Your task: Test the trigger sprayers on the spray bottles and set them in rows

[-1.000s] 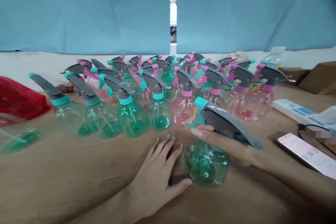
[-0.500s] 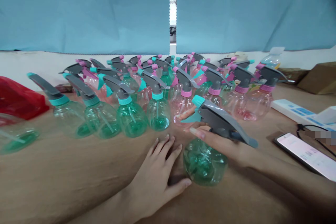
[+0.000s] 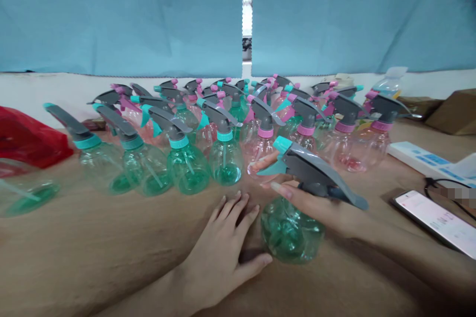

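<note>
A green spray bottle (image 3: 292,237) with a grey and turquoise trigger head stands near the front of the table, turned with its nozzle to the far left. My right hand (image 3: 305,198) is closed around its neck, thumb on the near side and a finger by the trigger. My left hand (image 3: 226,252) lies flat on the tabletop just left of this bottle, fingers spread, holding nothing. Beyond the hands stands a row of spray bottles, among them a green one (image 3: 225,161) and a pink one (image 3: 265,146).
More pink and green spray bottles crowd the back by the wall. A red plastic bag (image 3: 33,138) lies at far left. On the right are a phone (image 3: 435,220), a black cable, a white and blue box (image 3: 420,156) and a brown box (image 3: 453,111). Blue curtains (image 3: 122,20) hang behind.
The whole view has shifted slightly, so things appear a little further right. Both hands and the held bottle keep the same pose.
</note>
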`<state>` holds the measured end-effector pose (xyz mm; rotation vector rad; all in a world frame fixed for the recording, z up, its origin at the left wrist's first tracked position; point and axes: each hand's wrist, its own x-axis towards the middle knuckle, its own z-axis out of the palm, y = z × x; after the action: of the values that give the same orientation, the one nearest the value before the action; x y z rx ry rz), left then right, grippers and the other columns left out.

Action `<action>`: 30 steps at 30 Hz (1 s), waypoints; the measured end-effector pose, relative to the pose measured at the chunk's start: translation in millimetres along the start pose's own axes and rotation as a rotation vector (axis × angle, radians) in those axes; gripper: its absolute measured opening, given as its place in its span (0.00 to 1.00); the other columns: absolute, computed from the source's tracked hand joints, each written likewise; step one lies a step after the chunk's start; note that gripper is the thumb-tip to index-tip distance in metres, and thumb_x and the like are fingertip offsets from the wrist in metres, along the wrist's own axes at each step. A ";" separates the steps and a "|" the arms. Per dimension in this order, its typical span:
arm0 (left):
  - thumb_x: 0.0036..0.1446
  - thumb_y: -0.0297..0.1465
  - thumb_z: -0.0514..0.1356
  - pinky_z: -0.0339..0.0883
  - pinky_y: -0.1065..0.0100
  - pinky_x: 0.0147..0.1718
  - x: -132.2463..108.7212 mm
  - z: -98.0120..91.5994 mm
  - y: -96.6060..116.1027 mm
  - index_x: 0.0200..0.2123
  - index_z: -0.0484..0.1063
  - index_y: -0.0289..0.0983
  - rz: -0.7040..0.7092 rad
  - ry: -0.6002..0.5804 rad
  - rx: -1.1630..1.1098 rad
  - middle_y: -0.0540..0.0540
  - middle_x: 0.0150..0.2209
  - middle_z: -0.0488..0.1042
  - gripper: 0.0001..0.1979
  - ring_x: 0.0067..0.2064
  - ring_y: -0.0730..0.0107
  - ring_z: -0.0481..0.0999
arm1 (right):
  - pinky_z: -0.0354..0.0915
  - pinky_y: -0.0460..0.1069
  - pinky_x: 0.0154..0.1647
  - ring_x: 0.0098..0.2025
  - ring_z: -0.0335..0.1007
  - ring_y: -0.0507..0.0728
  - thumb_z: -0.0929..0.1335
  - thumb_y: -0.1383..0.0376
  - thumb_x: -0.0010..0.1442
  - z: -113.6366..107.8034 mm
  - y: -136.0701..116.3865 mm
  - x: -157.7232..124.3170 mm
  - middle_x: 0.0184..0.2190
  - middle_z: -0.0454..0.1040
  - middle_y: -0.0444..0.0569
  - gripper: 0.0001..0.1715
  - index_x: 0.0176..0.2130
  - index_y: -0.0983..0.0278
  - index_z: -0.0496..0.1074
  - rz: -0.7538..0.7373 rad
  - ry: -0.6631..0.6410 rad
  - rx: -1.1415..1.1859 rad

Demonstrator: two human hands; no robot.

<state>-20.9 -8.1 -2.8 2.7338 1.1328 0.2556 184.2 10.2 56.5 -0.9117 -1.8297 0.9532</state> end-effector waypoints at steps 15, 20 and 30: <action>0.60 0.51 0.51 0.47 0.47 0.59 0.1 -1.9 1.4 0.61 0.57 0.34 -0.004 -0.027 0.017 0.37 0.64 0.51 0.34 0.64 0.49 0.49 | 0.70 0.51 0.47 0.42 0.76 0.57 0.65 0.53 0.59 -1.2 -0.2 -5.1 0.37 0.79 0.47 0.16 0.39 0.57 0.77 0.100 0.033 -0.052; 0.61 0.51 0.50 0.46 0.47 0.59 -0.5 -0.2 0.3 0.61 0.56 0.34 0.001 -0.028 0.030 0.37 0.65 0.50 0.34 0.65 0.50 0.48 | 0.69 0.51 0.48 0.43 0.75 0.56 0.64 0.56 0.60 -0.8 -5.3 -3.3 0.39 0.78 0.46 0.14 0.44 0.56 0.74 0.043 0.020 -0.015; 0.60 0.52 0.50 0.46 0.46 0.59 0.8 -0.4 0.1 0.61 0.56 0.35 -0.009 -0.047 0.043 0.39 0.65 0.50 0.34 0.65 0.50 0.48 | 0.70 0.47 0.30 0.29 0.73 0.53 0.64 0.56 0.61 -1.9 -2.8 -4.1 0.30 0.76 0.44 0.12 0.43 0.57 0.70 -0.034 0.068 -0.103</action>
<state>-20.4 -7.5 -2.3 2.7556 1.1514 0.1664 186.8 5.9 58.1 -0.9612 -1.8441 0.8044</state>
